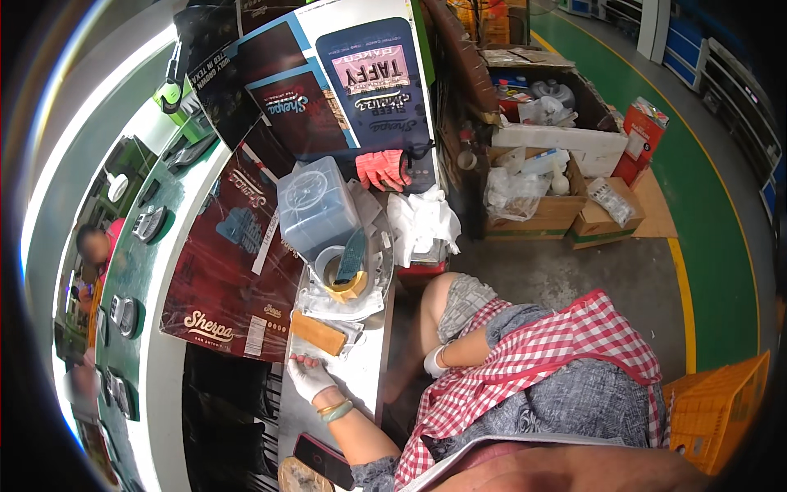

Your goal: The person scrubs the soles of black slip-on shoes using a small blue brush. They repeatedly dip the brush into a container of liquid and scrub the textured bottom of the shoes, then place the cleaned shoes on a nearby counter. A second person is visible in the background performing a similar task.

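Low in the middle of the frame, the left hand (308,375), wearing a white glove and 2 bracelets, is lying flat with fingers spread on a clear plastic bag (344,338) on the white table (361,385), gripping nothing. Just above its fingertips, a tan pad (318,332) is resting on that bag. Right of centre, the right hand (434,361), also gloved in white, is hanging beside the bare knee, and I cannot tell whether it is open or closed. A phone (321,457) is lying at the bottom edge near the left elbow. Further up, a roll of tape (344,275) is sitting on a clear dish, with a clear plastic box (316,205) behind it. Beyond that, red gloves (384,168) are lying on a printed sheet (246,246). Cardboard boxes (541,213) are standing at the upper right.
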A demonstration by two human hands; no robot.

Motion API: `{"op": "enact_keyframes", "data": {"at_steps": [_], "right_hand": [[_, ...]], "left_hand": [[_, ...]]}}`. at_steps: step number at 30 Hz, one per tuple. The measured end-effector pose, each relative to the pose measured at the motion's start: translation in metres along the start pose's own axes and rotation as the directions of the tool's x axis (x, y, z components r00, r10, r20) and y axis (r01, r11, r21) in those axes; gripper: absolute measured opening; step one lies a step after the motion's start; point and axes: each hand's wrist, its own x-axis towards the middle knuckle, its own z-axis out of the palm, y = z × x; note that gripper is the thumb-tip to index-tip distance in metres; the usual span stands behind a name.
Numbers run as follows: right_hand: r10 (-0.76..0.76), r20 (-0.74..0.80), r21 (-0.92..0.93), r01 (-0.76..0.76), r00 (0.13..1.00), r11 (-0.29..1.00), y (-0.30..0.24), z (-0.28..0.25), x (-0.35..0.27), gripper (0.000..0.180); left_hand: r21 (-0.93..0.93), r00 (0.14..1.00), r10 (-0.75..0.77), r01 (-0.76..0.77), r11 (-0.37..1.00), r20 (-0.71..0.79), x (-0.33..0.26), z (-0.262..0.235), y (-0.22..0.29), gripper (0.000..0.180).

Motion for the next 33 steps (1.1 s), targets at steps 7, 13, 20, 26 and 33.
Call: {"op": "enact_keyframes", "data": {"at_steps": [7,13,20,26,33], "right_hand": [[-0.015,0.01,-0.029,0.015,1.0,0.999,-0.003,-0.005,-0.002,0.032],[-0.017,0.013,-0.035,0.017,1.0,0.999,-0.003,-0.006,-0.001,0.032],[-0.027,0.009,-0.036,0.027,1.0,0.999,-0.004,-0.006,0.0,0.032],[-0.021,0.01,-0.027,0.021,1.0,0.999,-0.001,-0.006,0.001,0.031],[-0.049,0.01,-0.044,0.05,0.999,0.998,0.002,-0.008,0.006,0.031]], "left_hand": [[0.084,0.998,0.034,-0.039,0.996,0.059,0.006,-0.013,-0.005,0.009],[0.044,1.0,0.001,-0.002,0.999,0.029,0.0,-0.004,-0.006,0.008],[0.001,0.993,-0.098,0.099,0.995,0.071,-0.002,-0.004,-0.005,0.007],[0.042,0.997,-0.074,0.073,0.996,0.024,-0.003,0.002,-0.01,0.009],[0.046,0.997,-0.044,0.041,0.998,0.064,-0.006,-0.002,-0.007,0.006]]}}
